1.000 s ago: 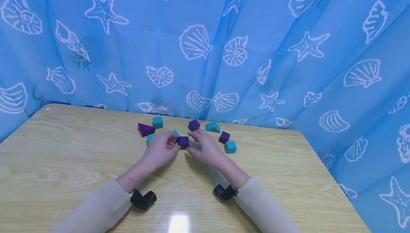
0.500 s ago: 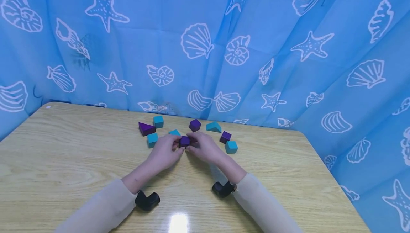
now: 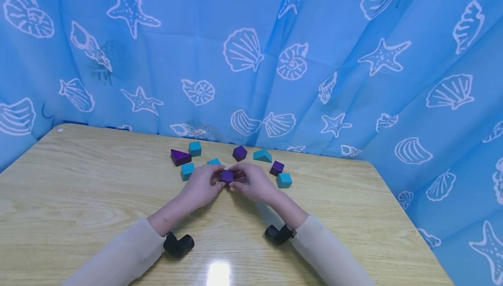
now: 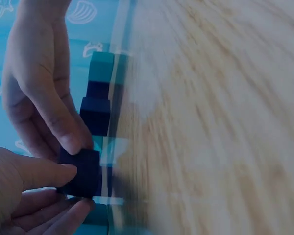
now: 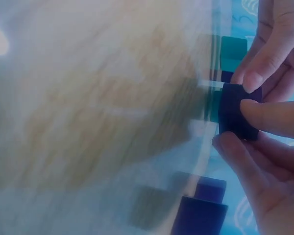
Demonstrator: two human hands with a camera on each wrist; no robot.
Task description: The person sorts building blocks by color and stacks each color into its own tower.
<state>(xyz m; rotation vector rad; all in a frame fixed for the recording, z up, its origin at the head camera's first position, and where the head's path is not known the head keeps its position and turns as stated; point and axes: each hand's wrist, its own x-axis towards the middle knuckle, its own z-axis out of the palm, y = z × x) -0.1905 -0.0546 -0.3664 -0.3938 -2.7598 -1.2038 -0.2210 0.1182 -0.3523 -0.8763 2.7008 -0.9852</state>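
A purple cube (image 3: 227,176) is held between my two hands at the middle of the block group, in front of a partly hidden teal block (image 3: 214,162). My left hand (image 3: 202,185) pinches it from the left, thumb on its near face in the left wrist view. From the right, my right hand (image 3: 253,183) grips the same cube (image 5: 235,112) with thumb and fingers. Left of the hands are a teal cube (image 3: 187,171), a purple triangular block (image 3: 180,157) and another teal cube (image 3: 195,149).
Behind and right of the right hand lie a second purple cube (image 3: 239,153), a teal triangular block (image 3: 262,155), a third purple cube (image 3: 277,168) and a teal cube beside it (image 3: 284,180). A blue shell-print curtain (image 3: 251,89) hangs along the far edge of the wooden table (image 3: 98,181).
My right hand has closed in on the purple cube, from fingers apart to gripping it alongside the left. The cube has turned slightly, its top face now showing more. The other blocks stay put.
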